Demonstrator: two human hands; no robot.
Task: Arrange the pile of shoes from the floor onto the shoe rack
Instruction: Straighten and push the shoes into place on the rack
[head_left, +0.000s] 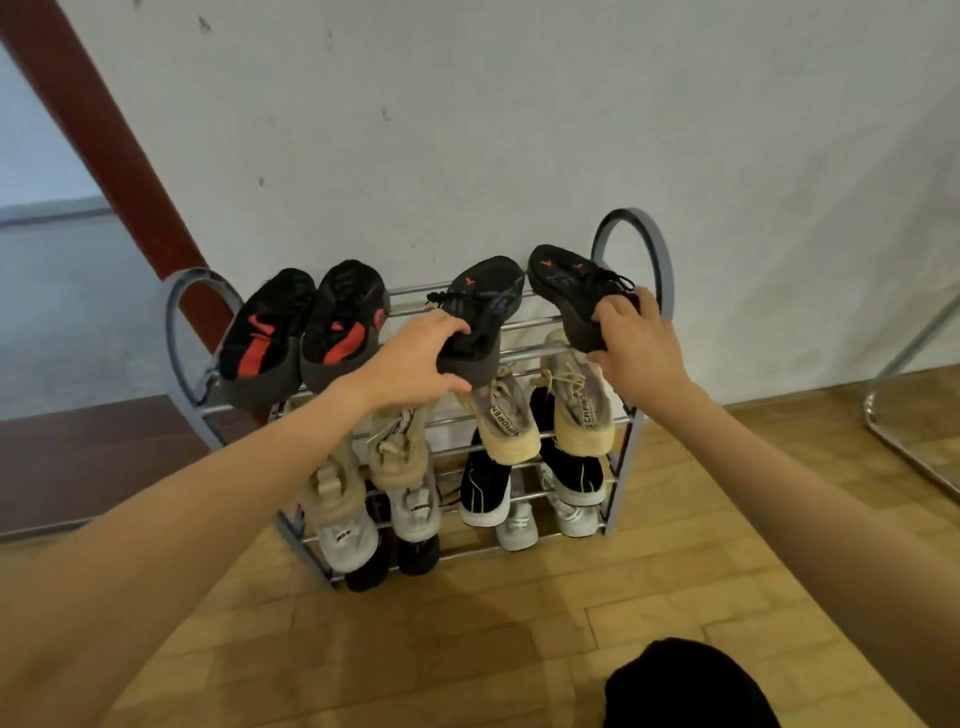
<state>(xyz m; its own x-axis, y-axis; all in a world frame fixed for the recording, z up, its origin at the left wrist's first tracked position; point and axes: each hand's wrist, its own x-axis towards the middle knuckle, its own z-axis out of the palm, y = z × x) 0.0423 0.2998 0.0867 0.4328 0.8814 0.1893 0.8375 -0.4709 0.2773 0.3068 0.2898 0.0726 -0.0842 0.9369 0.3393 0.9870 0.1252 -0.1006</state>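
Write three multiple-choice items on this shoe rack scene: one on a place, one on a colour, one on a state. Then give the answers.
1. Where does the black-and-red pair sit?
A. top tier, left end
B. bottom tier
C. on the floor

2. What colour are the marks on the toes of the two dark shoes being held?
A. green
B. orange
C. white

3. What are the hands doing?
A. both hanging empty
B. only one holds a shoe
C. each grips a shoe

Answers: 1 A, it rests at the top left of the shoe rack. 2 B, small orange marks show on each toe. 3 C, the left hand grips the left dark shoe and the right hand the right dark shoe.
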